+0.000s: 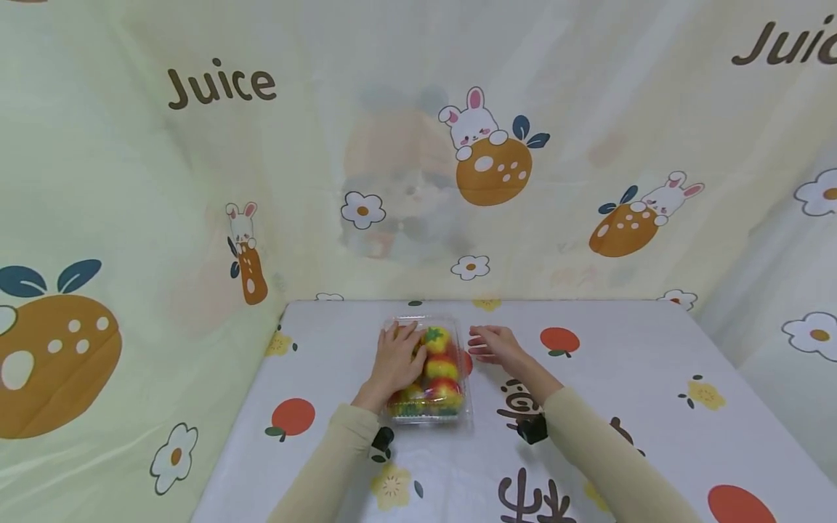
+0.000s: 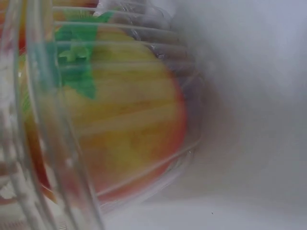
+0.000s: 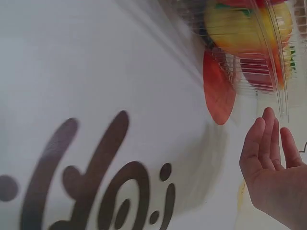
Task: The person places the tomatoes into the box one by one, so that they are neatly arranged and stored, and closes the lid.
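A clear plastic clamshell box [image 1: 423,419] sits on the table, its lid down over several yellow-and-red fruits [image 1: 442,368] with green leafy tops. Spread across the left part of the lid is my left hand [image 1: 396,361], its fingers laid over the plastic and covering some fruit. To the right of the box, my right hand [image 1: 500,346] hovers with loosely bent fingers and nothing in them. The right wrist view has those fingertips [image 3: 268,115] apart from the box's ribbed side. Close up in the left wrist view, one fruit [image 2: 129,110] shows through the ridged wall.
A pale cloth printed with fruit, flowers and dark lettering covers the table [image 1: 588,407]. Behind it hangs a printed curtain [image 1: 405,240] with rabbits and oranges, which also runs along both sides. Black wrist devices [image 1: 532,429] sit at both cuffs.
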A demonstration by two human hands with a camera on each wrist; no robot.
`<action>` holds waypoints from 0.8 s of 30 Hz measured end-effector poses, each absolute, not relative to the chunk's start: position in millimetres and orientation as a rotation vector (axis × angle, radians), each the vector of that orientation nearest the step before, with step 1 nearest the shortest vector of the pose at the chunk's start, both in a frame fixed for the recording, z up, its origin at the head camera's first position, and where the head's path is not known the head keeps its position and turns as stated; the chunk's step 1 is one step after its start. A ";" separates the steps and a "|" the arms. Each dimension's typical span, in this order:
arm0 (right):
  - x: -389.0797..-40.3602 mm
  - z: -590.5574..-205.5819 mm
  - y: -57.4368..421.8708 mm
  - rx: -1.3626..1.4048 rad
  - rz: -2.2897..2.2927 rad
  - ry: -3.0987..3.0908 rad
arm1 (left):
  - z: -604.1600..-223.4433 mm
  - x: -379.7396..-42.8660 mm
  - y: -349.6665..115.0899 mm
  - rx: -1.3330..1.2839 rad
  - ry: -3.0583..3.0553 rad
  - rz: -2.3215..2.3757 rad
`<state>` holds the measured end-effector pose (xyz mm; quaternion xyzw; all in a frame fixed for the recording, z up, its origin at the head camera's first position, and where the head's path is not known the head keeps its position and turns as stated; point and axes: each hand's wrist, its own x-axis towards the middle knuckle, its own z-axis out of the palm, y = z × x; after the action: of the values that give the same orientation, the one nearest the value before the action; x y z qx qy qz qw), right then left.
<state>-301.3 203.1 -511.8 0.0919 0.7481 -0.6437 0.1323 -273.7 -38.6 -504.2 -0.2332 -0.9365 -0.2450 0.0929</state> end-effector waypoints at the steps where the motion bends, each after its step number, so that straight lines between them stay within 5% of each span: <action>1: -304.2 -511.9 201.5 0.285 -1.878 2.169 | -504.4 -273.1 -38.6 -0.692 -2.783 -0.722; 24: -347.1 -526.1 170.4 0.426 -1.942 2.159 | -508.9 -276.3 -37.1 -0.664 -2.802 -0.651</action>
<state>-347.1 170.4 -526.1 0.1445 0.7316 -0.6582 0.1032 -276.3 -37.1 -508.9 -0.2239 -0.9449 -0.2194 0.0944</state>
